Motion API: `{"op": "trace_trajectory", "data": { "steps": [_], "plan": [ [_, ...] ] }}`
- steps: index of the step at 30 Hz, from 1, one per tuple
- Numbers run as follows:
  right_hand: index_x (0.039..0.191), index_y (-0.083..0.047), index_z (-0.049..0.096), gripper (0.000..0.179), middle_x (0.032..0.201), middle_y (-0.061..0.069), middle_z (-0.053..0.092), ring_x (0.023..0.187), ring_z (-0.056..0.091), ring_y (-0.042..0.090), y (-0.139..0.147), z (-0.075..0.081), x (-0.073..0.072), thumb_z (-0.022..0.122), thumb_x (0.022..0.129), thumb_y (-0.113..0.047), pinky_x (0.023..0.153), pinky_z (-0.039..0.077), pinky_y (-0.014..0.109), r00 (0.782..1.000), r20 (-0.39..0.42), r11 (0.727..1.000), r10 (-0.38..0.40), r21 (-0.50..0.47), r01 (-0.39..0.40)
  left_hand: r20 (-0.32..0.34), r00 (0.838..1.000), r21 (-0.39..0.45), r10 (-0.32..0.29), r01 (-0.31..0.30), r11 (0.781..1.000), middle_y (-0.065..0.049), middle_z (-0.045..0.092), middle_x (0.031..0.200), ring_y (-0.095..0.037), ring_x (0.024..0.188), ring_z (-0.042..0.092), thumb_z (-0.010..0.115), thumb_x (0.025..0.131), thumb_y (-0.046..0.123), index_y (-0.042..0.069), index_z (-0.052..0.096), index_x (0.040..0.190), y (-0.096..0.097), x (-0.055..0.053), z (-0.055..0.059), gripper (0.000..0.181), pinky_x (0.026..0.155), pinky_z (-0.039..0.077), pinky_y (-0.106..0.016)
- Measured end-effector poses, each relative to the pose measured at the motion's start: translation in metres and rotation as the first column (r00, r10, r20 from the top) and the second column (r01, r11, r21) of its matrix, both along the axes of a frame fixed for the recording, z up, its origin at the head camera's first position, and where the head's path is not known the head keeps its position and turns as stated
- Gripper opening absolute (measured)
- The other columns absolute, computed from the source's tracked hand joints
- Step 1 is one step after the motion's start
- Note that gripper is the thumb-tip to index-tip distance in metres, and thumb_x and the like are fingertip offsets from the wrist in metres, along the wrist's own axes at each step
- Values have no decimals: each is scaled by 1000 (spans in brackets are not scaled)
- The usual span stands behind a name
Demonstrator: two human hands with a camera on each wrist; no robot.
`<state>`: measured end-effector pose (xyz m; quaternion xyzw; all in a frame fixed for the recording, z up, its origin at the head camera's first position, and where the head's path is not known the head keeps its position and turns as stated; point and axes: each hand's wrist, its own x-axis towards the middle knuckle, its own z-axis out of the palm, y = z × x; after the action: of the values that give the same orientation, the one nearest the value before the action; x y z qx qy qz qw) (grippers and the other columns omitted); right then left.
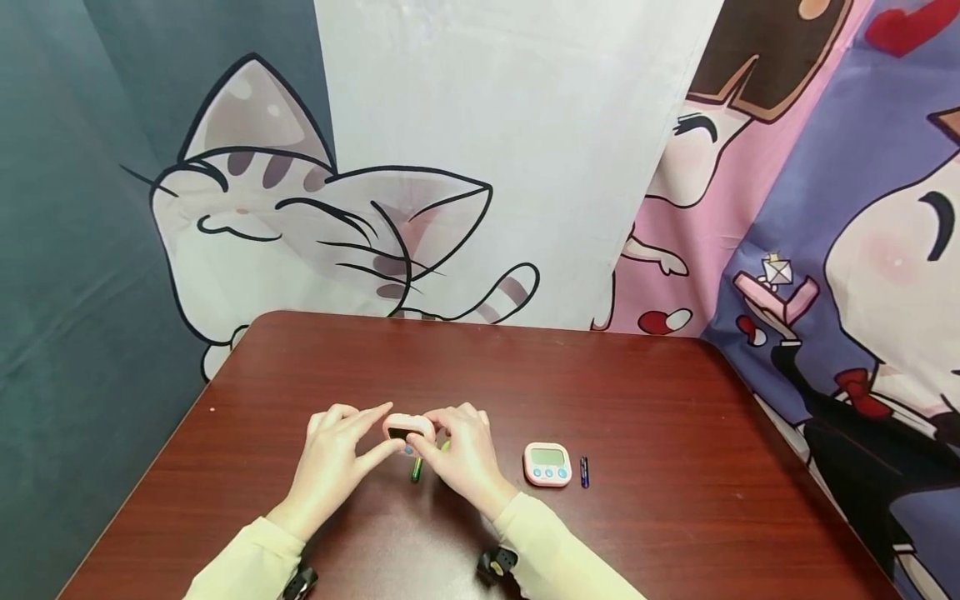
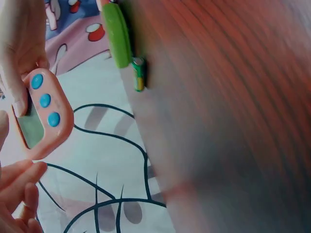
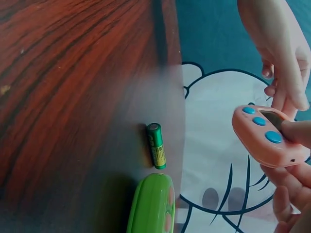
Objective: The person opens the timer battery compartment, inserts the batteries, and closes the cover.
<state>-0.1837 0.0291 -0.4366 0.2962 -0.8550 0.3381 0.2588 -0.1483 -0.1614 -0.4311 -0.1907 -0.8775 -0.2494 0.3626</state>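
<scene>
Both hands hold a small pink timer (image 1: 408, 427) just above the dark red table (image 1: 645, 400), near its front middle. My left hand (image 1: 358, 435) pinches its left end with the fingertips; my right hand (image 1: 442, 433) grips the right end. In the right wrist view the timer (image 3: 265, 138) shows three blue buttons, and the right thumb (image 3: 297, 131) lies over its screen. The left wrist view shows the timer (image 2: 46, 116) face-on. A green battery (image 1: 416, 471) lies on the table under the hands, also visible as the battery (image 3: 156, 145) beside a green rounded object (image 3: 151, 206).
A second pink timer (image 1: 547, 464) lies face up to the right of my hands, with a dark blue battery (image 1: 584, 472) beside it. Cartoon-printed cloth hangs behind the table and at both sides.
</scene>
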Motion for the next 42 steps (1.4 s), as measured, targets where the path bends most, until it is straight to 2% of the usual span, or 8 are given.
{"op": "trace_trajectory", "data": {
  "steps": [7, 11, 17, 22, 27, 33, 37, 42],
  "plan": [
    [72, -20, 60, 24, 68, -13, 60, 68, 46, 6, -3, -2, 3, 82, 71, -30, 68, 30, 25, 992, -124, 1000, -11, -8, 10, 30, 998, 20, 51, -52, 998, 5, 64, 66, -12, 75, 50, 83, 64, 34, 11, 73, 103, 3, 4, 1, 46, 76, 33, -41],
    [75, -20, 63, 24, 67, -12, 58, 69, 46, 8, -3, -2, 5, 83, 70, -32, 69, 31, 27, 985, -169, 1000, -17, 1, 17, 50, 995, 15, 90, -91, 996, 4, 64, 65, -13, 74, 51, 82, 64, 37, 11, 74, 102, 4, 5, 2, 46, 76, 33, -41],
    [81, -19, 62, 23, 69, -10, 55, 70, 47, 10, -4, -2, 5, 81, 71, -25, 70, 33, 30, 978, -206, 999, -35, -3, 35, 179, 972, 38, 151, -160, 986, 4, 69, 72, -14, 74, 53, 78, 74, 38, 12, 74, 101, 6, 8, 5, 37, 75, 32, -41],
    [80, -18, 62, 24, 73, -8, 54, 72, 48, 11, -3, -2, 4, 81, 66, -17, 71, 33, 31, 969, -244, 999, -40, -14, 38, 349, 924, 99, 157, -203, 974, 11, 63, 63, -13, 71, 53, 67, 85, 42, 15, 76, 97, 7, 10, 10, 31, 78, 33, -43],
    [83, -17, 64, 30, 81, -6, 56, 75, 50, 13, -2, -4, 4, 81, 59, -12, 73, 34, 31, 951, -309, 1000, -15, -23, 9, 528, 843, 174, 101, -223, 959, 10, 67, 68, -9, 67, 59, 63, 87, 49, 17, 76, 91, 6, 8, 15, 35, 71, 43, -36],
    [83, -16, 63, 32, 84, -3, 55, 74, 50, 14, -1, -5, 5, 82, 57, -13, 72, 35, 31, 926, -379, 1000, 3, -13, -8, 643, 764, 212, 45, -234, 949, 6, 72, 77, -12, 74, 67, 63, 86, 52, 18, 76, 86, 5, 6, 14, 37, 63, 46, -29],
    [81, -15, 61, 33, 85, -3, 56, 72, 50, 15, -1, -4, 6, 83, 56, -15, 71, 36, 32, 908, -418, 1000, 17, 22, -9, 679, 734, 225, 10, -221, 949, 11, 70, 72, -9, 74, 64, 61, 87, 52, 19, 76, 80, 5, 5, 13, 37, 63, 44, -27],
    [80, -16, 62, 30, 85, -4, 58, 71, 51, 14, -2, -7, 7, 84, 59, -20, 70, 37, 31, 868, -493, 997, 57, 67, -27, 702, 712, 233, -7, -220, 947, 8, 72, 77, -11, 77, 65, 62, 86, 53, 19, 76, 81, 6, 5, 14, 36, 65, 45, -28]
  ]
}}
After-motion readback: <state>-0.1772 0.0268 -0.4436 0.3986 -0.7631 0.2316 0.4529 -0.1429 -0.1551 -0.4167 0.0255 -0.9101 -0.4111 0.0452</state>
